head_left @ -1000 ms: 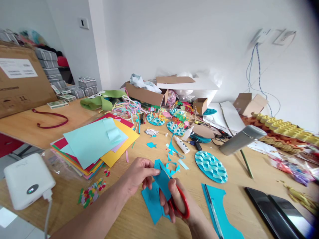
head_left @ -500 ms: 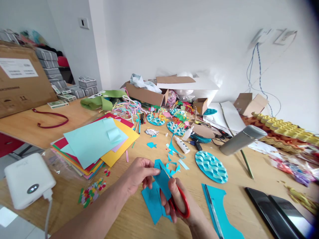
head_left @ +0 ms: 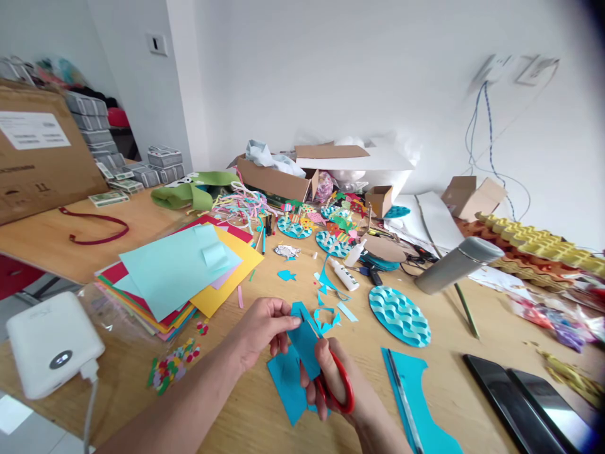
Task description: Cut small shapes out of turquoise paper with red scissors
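Observation:
My left hand [head_left: 265, 328] pinches the upper left edge of a small piece of blue paper [head_left: 305, 350] between thumb and fingers. In my right hand [head_left: 331, 369] is a pair of red-handled scissors [head_left: 347, 394], its blades at the paper and partly hidden by it. Below the hands, another blue sheet [head_left: 286, 378] lies on the table. Just beyond them are blue paper offcuts [head_left: 327, 318] and a small blue paper fish [head_left: 287, 275]. To the right, a pen [head_left: 404, 400] rests on a larger blue sheet [head_left: 428, 413].
A wavy blue oval [head_left: 399, 316], a white glue bottle [head_left: 346, 276] and a grey flask [head_left: 456, 265] are on the right, with two black phones [head_left: 503, 400] nearer. Coloured paper [head_left: 170, 271] is stacked left, beside a white power bank [head_left: 54, 343].
My right hand and the scissors have shifted slightly left along the blue paper. My left hand keeps its pinch in nearly the same place.

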Demonstrator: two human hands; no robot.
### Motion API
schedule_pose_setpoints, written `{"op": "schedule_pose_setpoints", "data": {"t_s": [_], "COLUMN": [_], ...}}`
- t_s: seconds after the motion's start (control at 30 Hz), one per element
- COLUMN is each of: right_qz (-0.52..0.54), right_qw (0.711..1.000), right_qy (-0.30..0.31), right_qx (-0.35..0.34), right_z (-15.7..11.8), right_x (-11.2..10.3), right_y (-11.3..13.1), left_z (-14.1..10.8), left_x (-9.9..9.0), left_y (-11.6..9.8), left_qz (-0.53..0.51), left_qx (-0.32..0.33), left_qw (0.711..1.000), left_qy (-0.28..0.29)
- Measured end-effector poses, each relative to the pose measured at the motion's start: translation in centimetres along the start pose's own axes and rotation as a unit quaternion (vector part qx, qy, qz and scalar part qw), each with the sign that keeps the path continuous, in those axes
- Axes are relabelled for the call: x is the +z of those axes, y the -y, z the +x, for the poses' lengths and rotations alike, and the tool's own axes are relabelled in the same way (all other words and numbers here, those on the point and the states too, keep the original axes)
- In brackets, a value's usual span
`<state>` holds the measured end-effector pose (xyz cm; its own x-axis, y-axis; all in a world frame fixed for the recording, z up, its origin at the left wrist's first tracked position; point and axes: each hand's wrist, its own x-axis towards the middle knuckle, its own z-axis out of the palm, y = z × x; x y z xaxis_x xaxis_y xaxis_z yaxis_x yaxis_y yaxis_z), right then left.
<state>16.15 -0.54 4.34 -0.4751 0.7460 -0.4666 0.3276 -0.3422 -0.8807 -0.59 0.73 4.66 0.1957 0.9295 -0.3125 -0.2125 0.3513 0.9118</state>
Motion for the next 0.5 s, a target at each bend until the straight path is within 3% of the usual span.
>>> {"op": "schedule_pose_setpoints", "data": {"t_s": [0.23,0.5], "right_qz": [-0.008,0.017], "right_qw": [0.999,1.0], "right_qy": [0.045,0.023], "right_qx": [-0.005,-0.002], "right_z": [-0.41,-0.63], "right_x": [-0.39,-0.27], "right_y": [0.54,0.47], "left_z": [0.05,0.15], "left_x": [-0.17,-0.23], "left_y": [0.08,0.25], "left_qz": [0.013,0.018], "left_qx": [0.003,0.007], "left_qw": [1.0,1.0], "left_qy": [0.014,0.02]}}
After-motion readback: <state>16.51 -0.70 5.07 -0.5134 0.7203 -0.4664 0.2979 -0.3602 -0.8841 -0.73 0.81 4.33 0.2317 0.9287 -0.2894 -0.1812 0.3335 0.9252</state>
